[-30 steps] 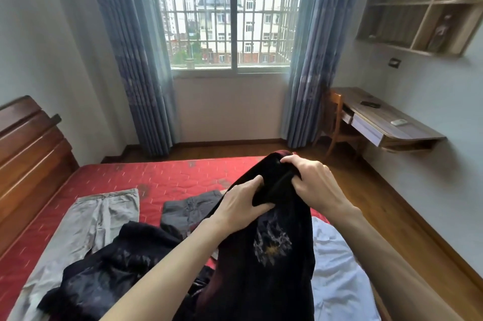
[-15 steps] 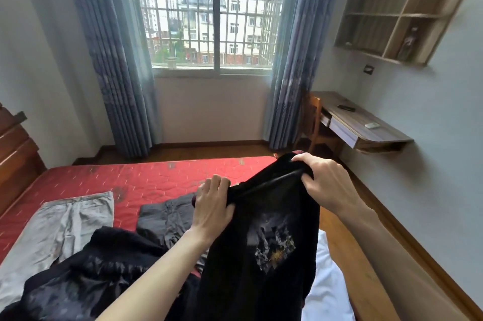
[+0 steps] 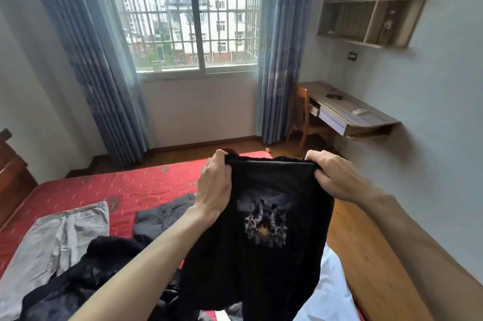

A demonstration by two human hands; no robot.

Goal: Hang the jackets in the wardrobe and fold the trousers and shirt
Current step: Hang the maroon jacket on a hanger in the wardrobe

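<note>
Head view: I see both hands, left hand (image 3: 214,185) and right hand (image 3: 337,177), fingers pinching the black printed cotton shirt (image 3: 264,237) above the red quilted bed (image 3: 104,190).

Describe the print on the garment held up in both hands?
Black shirt with a small grey-white geometric print and a gold centre, clearest in the head view.

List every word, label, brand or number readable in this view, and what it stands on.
No text can be read.
Black printed shirt: the chest graphic shows pale shapes and a gold spot, no legible letters.
Dark bottle on the wooden wall shelf: its label is too small and blurred.
</note>
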